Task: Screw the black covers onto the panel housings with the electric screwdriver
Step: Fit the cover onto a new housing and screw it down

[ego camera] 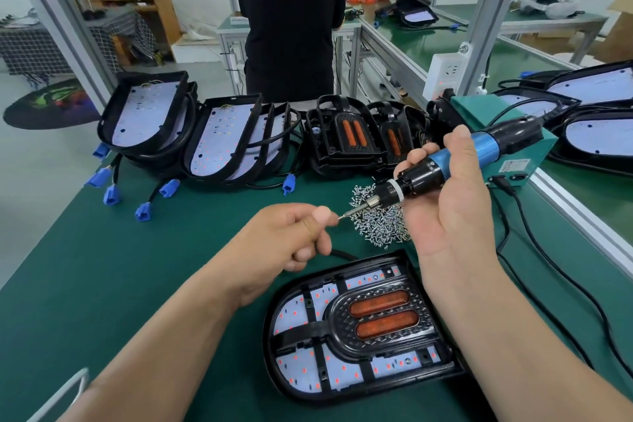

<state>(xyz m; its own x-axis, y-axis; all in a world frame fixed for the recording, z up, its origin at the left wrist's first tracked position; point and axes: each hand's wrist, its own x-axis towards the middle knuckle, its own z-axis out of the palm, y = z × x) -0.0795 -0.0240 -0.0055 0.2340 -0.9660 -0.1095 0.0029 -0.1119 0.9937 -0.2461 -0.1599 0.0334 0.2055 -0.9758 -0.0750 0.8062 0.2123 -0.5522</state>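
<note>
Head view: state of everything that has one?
Left hand: pinches small silver screw at the bit tip.
Right hand: grips blue-and-black electric screwdriver, tilted, bit toward left hand.
Black cover with orange lenses: seated in black panel housing, flat on green mat.
Silver screw pile: loose on the mat.

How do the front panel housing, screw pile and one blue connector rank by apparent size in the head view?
front panel housing, largest, though nearest the camera
screw pile
blue connector, smallest

No text reads clearly; the label (pixel 512 166) on the teal box (pixel 476 110) is blurred.
</note>
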